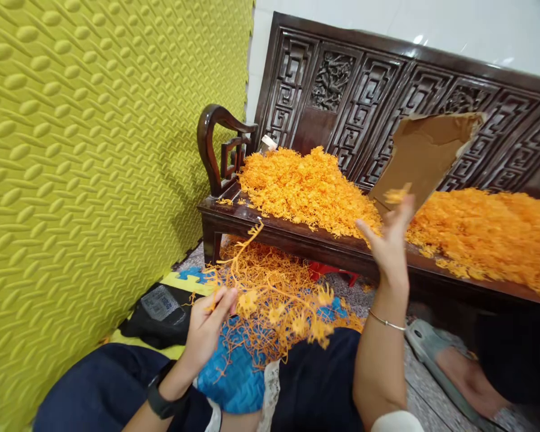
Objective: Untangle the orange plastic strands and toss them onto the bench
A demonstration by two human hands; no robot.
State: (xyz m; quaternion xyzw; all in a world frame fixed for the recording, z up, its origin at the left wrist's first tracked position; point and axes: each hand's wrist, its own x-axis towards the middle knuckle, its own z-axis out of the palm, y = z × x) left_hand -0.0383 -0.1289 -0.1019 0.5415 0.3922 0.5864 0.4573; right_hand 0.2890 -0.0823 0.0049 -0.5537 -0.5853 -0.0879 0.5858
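Note:
My left hand [207,327] is low in front of me, fingers closed on a tangle of orange plastic flower sprigs [274,303] that trails over my lap. My right hand [389,237] is raised near the front edge of the dark carved wooden bench [292,234], fingers spread, with a small orange flower piece [396,195] at or just off its fingertips; motion blurs it. A large heap of orange flower pieces [306,189] covers the bench seat, with a second heap [486,231] to the right.
A torn piece of cardboard [420,156] leans between the heaps against the bench back. A yellow embossed wall [94,150] stands at left. A black bag [159,315] lies on the floor mat. Another person's sandalled foot [459,366] rests at lower right.

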